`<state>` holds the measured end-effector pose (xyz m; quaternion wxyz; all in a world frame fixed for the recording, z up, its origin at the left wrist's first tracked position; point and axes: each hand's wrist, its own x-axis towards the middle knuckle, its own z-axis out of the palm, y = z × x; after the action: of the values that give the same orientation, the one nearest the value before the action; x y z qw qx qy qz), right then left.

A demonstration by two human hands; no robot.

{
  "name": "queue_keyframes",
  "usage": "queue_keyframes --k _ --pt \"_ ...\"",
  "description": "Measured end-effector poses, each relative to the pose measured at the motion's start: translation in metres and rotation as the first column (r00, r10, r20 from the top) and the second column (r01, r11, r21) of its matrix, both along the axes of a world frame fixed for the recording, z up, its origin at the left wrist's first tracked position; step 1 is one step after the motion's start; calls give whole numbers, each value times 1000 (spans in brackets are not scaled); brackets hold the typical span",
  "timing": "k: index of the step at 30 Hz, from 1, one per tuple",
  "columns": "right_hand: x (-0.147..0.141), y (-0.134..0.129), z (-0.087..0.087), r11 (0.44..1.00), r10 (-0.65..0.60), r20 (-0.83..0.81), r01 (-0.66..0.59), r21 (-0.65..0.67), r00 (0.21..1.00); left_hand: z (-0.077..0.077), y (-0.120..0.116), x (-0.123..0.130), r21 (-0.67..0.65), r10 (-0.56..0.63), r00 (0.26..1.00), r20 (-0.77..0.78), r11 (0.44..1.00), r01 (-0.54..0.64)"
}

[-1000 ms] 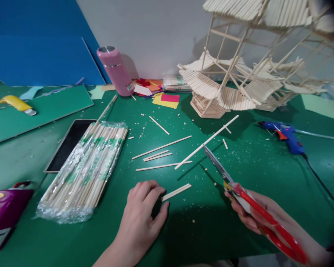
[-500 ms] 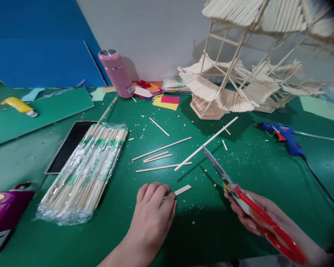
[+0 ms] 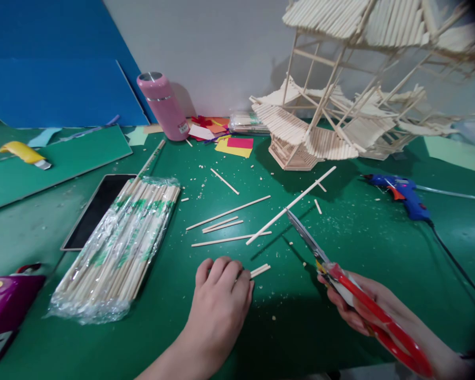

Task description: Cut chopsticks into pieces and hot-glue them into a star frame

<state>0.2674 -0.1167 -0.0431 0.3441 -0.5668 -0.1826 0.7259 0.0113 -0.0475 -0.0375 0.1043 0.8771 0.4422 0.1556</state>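
My right hand (image 3: pixel 360 309) is wrapped round red-handled scissors (image 3: pixel 380 311), whose blades point up and left. At the blade tips a long thin wooden stick (image 3: pixel 312 186) slants across; its shadow falls on the table below, so it looks lifted. My left hand (image 3: pixel 224 301) rests on the table with curled fingers closed over short wooden sticks (image 3: pixel 261 271), whose ends poke out at the right. The fingertips are hidden under the hand. Beyond it lie several loose cut sticks (image 3: pixel 228 212) of different lengths.
At the left are a plastic-wrapped chopstick bundle (image 3: pixel 119 248), a dark tablet-like slab (image 3: pixel 98 211), a purple power strip (image 3: pixel 8 311) and a yellow cutter (image 3: pixel 21 152). Behind stand a pink bottle (image 3: pixel 164 108) and a wooden stick pagoda model (image 3: pixel 293 153). A blue glue gun (image 3: pixel 407 195) trails its cord at the right.
The whole view has shifted slightly. Both hands keep nearly the same pose, and the long stick stays at the scissor tips.
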Motion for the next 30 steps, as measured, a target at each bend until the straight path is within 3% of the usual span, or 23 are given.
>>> queue_keyframes --k 6,11,16,25,30 --pt "4 0 -6 997 13 -15 -14 -77 1000 4 10 -7 -134 -30 999 33 990 34" --pt "2 0 -3 1000 13 -33 -13 -8 999 8 18 -6 -223 -59 998 -12 973 55" --pt "0 3 0 998 4 -4 -4 -61 1000 12 21 -1 -272 -75 994 -75 961 52" --pt "-6 2 6 999 32 25 -33 37 999 15 25 4 -305 -105 981 -165 951 51" --pt "-7 4 10 998 40 62 -42 38 997 12 24 5 -194 -115 969 -221 978 72"
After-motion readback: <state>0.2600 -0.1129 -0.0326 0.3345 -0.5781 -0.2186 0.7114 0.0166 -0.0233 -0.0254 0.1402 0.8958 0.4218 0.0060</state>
